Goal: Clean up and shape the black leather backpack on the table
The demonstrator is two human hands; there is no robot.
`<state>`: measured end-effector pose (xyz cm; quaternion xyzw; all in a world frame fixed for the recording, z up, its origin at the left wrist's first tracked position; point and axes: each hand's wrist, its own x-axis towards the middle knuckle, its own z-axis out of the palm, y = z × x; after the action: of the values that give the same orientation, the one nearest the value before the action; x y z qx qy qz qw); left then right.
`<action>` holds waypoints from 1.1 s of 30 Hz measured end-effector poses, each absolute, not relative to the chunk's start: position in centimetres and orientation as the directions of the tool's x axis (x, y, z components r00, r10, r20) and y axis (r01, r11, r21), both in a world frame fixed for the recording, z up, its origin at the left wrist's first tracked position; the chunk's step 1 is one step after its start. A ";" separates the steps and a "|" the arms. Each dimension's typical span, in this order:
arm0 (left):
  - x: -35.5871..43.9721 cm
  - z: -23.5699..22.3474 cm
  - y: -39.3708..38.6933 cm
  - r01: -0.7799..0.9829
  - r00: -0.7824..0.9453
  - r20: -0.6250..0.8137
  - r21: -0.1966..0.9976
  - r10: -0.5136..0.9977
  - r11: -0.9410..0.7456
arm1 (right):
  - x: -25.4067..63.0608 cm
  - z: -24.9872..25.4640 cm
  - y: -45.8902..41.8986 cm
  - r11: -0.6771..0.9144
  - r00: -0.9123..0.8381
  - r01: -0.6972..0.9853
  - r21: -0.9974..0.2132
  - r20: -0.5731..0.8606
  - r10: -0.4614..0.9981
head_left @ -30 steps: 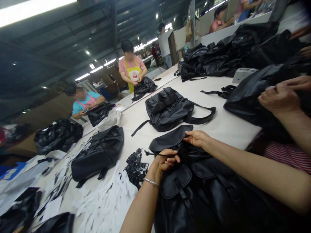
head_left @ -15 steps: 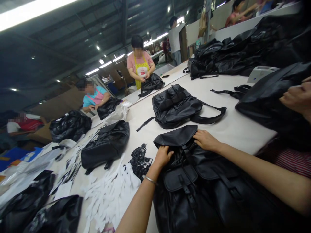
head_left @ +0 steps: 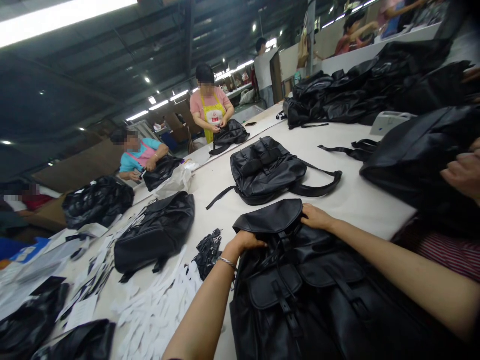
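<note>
**L hand** [head_left: 244,242]: we're seeing it curled down on the bag's top edge, knuckles up; fingers are hidden, so we can't tell if it's gripping or only resting;
**R hand** [head_left: 315,217]: we're seeing it lying open, fingertips pressing on the bag's top near the flap's R edge; not clenched;
**Work in hand**: both hands are working at the bag's mouth, either side of the flap;
**Main bag**: a blk leather-look backpack [head_left: 300,305] is lying on its back at 6 o'clock, straight under our hands; its flap [head_left: 268,217] is folded up at the top, and its drawcord neck [head_left: 281,245] is showing loose cord; front pocket is buckled;
**Table**: a long pale cutting table [head_left: 360,200] is carrying everything;
**Nearby items**: a second backpack [head_left: 262,170] is lying at 12 o'clock, a third [head_left: 155,232] at 10, blk plastic buckles [head_left: 207,255] at 9, white paper strips [head_left: 157,310] at 8;
**Co-workers**: a co-worker's hand [head_left: 463,172] is holding a blk bag [head_left: 412,150] at 3 o'clock; a person in a yellow apron [head_left: 210,107] is handling a bag at 11.
</note>
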<state>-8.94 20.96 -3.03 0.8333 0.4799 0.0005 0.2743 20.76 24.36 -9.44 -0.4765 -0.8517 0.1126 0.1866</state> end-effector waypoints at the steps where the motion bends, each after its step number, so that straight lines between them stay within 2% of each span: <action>1: -9.0 -2.9 21.0 0.807 0.536 -0.269 0.441 0.800 -0.393 | 20.8 -9.3 24.4 0.520 -0.477 0.769 -0.373 0.208 0.854; 8: -13.1 -0.6 20.2 0.807 0.550 -0.282 0.421 0.786 -0.413 | 21.5 -7.5 23.6 0.544 -0.491 0.714 -0.440 0.239 0.838; 13: -14.2 -1.2 18.5 0.805 0.514 -0.193 0.445 0.836 -0.392 | 21.3 -7.2 23.4 0.563 -0.541 0.576 -0.592 0.240 0.806; 16: -13.8 -1.9 18.2 0.788 0.482 -0.150 0.505 0.863 -0.352 | 21.8 -7.8 24.2 0.522 -0.525 0.518 -0.677 0.230 0.819; 20: -14.5 -2.4 18.6 0.750 0.424 -0.179 0.619 0.888 -0.233 | 23.1 -8.3 25.2 0.477 -0.543 0.466 -0.745 0.185 0.819; 24: -15.3 -3.6 19.0 0.740 0.361 -0.212 0.658 0.908 -0.141 | 22.7 -8.2 25.3 0.543 -0.626 0.467 -0.698 0.173 0.761; 28: -14.6 -4.8 19.5 0.781 0.277 -0.212 0.619 0.937 -0.091 | 20.9 -7.6 25.0 0.637 -0.676 0.514 -0.575 0.186 0.713; 33: -14.4 -4.9 20.5 0.760 0.279 -0.230 0.646 0.933 -0.068 | 19.6 -6.5 24.5 0.679 -0.664 0.599 -0.424 0.211 0.718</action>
<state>-14.43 20.46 -4.86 0.7202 0.5875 0.1241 0.3475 19.57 24.49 -6.46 -0.3667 -0.8977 0.1611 0.1834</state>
